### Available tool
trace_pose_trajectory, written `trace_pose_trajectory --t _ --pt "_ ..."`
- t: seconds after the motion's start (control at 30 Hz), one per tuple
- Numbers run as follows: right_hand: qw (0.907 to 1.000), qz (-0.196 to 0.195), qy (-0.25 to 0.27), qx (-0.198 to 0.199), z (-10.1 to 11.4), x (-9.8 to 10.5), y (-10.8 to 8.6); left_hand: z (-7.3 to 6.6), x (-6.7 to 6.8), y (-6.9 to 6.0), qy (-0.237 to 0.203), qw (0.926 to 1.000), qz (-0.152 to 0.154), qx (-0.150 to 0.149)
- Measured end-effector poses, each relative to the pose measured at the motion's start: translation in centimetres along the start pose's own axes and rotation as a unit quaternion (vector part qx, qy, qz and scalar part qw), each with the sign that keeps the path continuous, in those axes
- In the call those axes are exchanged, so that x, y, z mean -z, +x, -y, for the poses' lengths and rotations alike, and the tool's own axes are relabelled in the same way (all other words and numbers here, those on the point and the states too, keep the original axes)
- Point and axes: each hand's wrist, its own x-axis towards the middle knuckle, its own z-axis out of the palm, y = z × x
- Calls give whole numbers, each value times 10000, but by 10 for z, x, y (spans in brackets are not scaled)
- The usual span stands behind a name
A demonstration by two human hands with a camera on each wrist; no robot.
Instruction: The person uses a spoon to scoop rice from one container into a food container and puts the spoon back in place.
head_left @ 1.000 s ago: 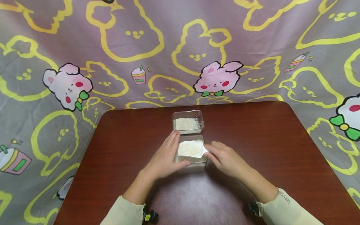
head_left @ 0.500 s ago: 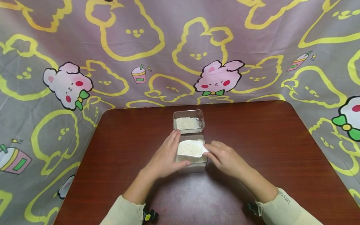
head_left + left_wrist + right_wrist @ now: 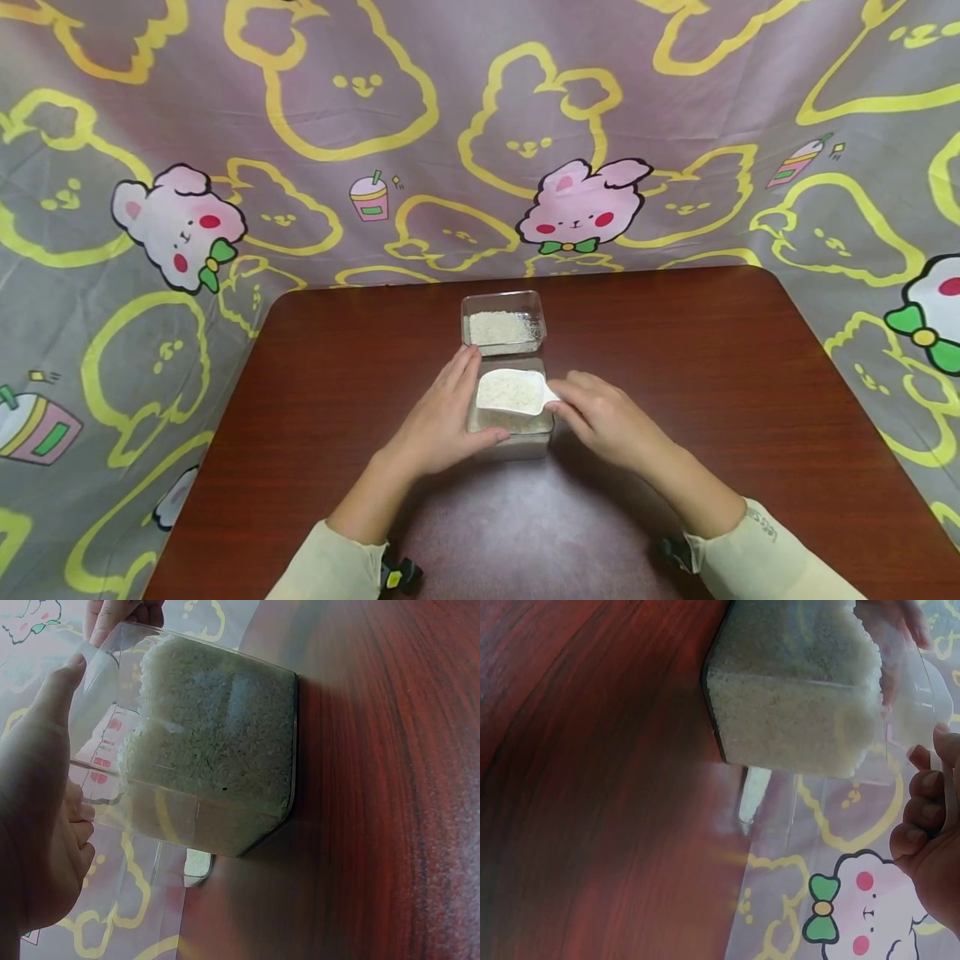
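In the head view my right hand [image 3: 611,417] grips the handle of a white scoop [image 3: 512,392] heaped with rice. The scoop is level, above the mouth of a deep clear container [image 3: 513,448] part filled with rice. My left hand [image 3: 438,417] holds this container at its left side, thumb across the front edge and fingers along the left wall. The left wrist view shows the rice [image 3: 217,712] through the container's wall and the thumb near the rim. In the right wrist view, my right fingers [image 3: 922,802] curl round the handle, with the scoop [image 3: 926,709] beyond.
A shallower clear container [image 3: 504,346] with some rice stands just behind the deep one. Both are on a dark red-brown wooden table [image 3: 360,358]. A patterned cloth [image 3: 450,125] with cartoon rabbits hangs around the table's back and sides.
Over the last half second the scoop and my right hand have shifted slightly up and to the right in the head view. My left hand and both containers have stayed in place.
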Motion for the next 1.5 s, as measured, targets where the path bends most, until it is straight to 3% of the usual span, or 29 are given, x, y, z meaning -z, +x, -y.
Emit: trace_pose_trajectory --t 0.37,0.77,1.17,1.5 --pt "9998 27 37 -210 -6 14 7 0 -1 0 -32 10000 26 49" --pt "9972 72 118 -733 -27 31 41 0 0 0 -30 9999 123 115" --pt "9863 350 42 -1611 -70 5 60 -1 0 2 -54 9997 189 118" --pt "9781 664 -476 -1916 -90 -21 61 0 -1 1 -25 9999 148 87"
